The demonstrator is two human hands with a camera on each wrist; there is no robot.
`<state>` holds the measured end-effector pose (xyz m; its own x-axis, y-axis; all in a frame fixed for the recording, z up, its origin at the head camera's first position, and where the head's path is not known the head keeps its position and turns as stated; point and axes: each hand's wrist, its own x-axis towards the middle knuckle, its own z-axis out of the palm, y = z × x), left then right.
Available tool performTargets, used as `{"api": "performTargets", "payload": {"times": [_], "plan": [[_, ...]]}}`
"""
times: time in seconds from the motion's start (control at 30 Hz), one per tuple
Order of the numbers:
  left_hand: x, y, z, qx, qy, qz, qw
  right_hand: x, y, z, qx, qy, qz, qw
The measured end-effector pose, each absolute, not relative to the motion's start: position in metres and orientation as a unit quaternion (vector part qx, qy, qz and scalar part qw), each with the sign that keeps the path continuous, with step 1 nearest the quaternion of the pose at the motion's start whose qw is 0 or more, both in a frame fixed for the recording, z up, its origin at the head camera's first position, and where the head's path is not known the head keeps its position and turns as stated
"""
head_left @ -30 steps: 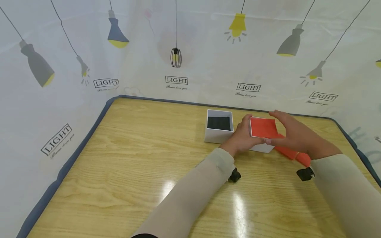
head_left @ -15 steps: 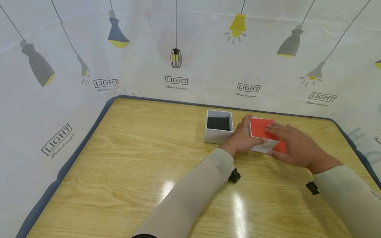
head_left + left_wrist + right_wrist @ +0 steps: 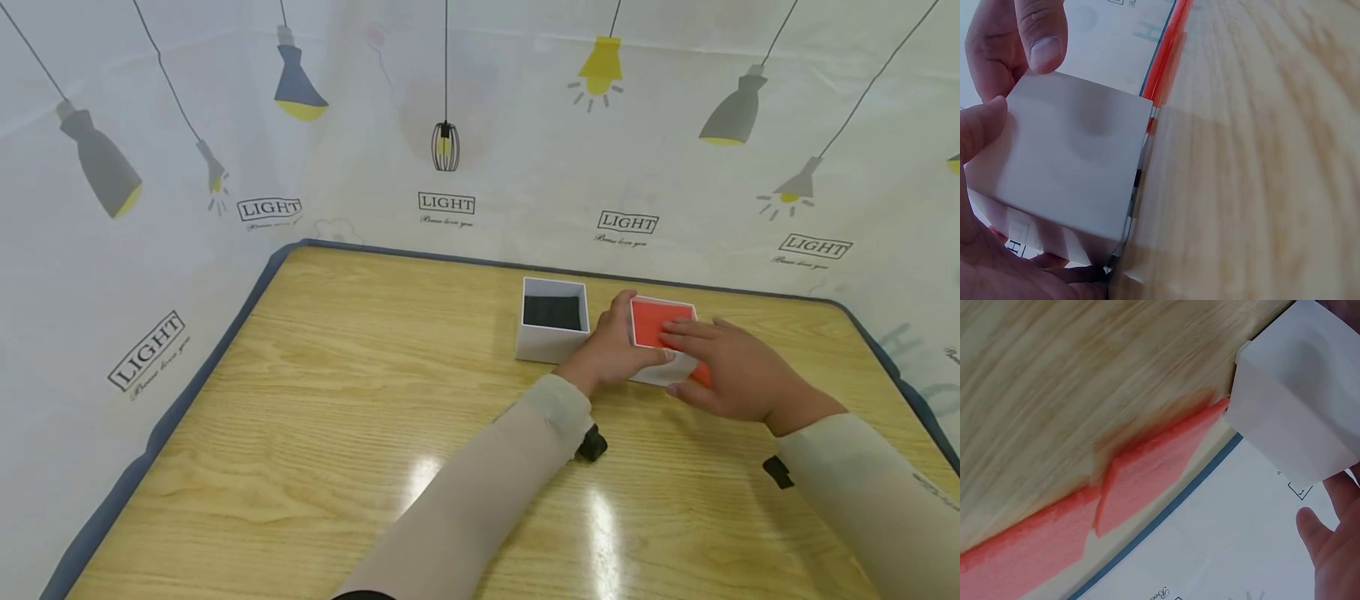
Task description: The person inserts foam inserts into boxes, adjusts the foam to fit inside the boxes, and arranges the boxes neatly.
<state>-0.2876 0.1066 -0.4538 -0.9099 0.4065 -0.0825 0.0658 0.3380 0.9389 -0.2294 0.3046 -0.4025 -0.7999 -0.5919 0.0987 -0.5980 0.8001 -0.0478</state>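
In the head view my left hand (image 3: 603,350) grips a white square box (image 3: 663,367) from its left, thumb along the front face. A flat red piece (image 3: 651,319) lies inside, close below the rim. My right hand (image 3: 742,371) touches this red piece with extended fingers, its thumb near the box's lower right front. The left wrist view shows the box's plain side (image 3: 1072,150), both thumbs near its upper edge. Beyond the box, flat red pieces (image 3: 1154,475) lie on the table in the right wrist view; my right hand mostly hides them in the head view.
A second white box (image 3: 551,343) with a dark flat piece (image 3: 551,312) inside stands just left of my left hand. Behind the wooden table (image 3: 337,400) hangs a white curtain (image 3: 510,133) printed with lamps, its dark blue hem along the table's back edge.
My right hand has gone from spread around the box's right side to fingers laid on the red piece. The box's right rim now shows beside that piece. My left hand keeps its grip.
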Motion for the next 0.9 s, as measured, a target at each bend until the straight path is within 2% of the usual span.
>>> {"api": "performTargets", "payload": {"times": [0.33, 0.9], "plan": [[-0.288, 0.106, -0.455, 0.151, 0.803, 0.555, 0.152, -0.237, 0.294, -0.397, 0.308, -0.951, 0.011, 0.009], [-0.289, 0.106, -0.454, 0.154, 0.804, 0.553, 0.153, -0.247, 0.281, -0.4, 0.293, -0.956, 0.009, -0.012]]}}
